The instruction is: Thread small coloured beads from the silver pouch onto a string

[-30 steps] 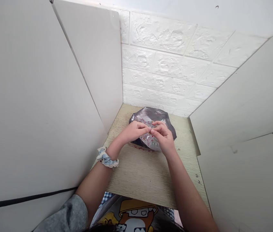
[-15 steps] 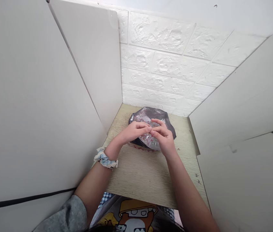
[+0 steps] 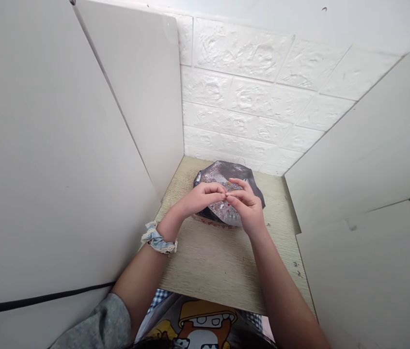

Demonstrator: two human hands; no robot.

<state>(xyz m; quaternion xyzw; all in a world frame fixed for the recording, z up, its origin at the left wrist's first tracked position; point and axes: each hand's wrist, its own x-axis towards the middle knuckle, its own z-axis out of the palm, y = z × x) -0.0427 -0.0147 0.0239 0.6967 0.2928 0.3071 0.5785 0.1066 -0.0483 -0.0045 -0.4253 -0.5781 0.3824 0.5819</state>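
Observation:
Both hands meet above a dark bag (image 3: 227,169) of small glittering beads (image 3: 223,210), mostly pink and clear. My left hand (image 3: 205,198) comes in from the left with thumb and fingers pinched together. From the right, my right hand (image 3: 245,206) pinches with thumb and index finger, its other fingers raised. The fingertips of the two hands touch or nearly touch. Whatever lies between them is too small to make out. A light blue scrunchie with lace edging (image 3: 158,238) circles my left wrist.
The bag lies on a narrow wooden board (image 3: 212,264), with reddish beads scattered along its front edge. White panels (image 3: 135,72) stand close on the left, and another panel (image 3: 365,169) on the right. A white brick-patterned wall (image 3: 241,97) closes the back.
The hands stay almost in place over the bag. My fingertips have shifted very slightly, and the right fingers sit a little further right.

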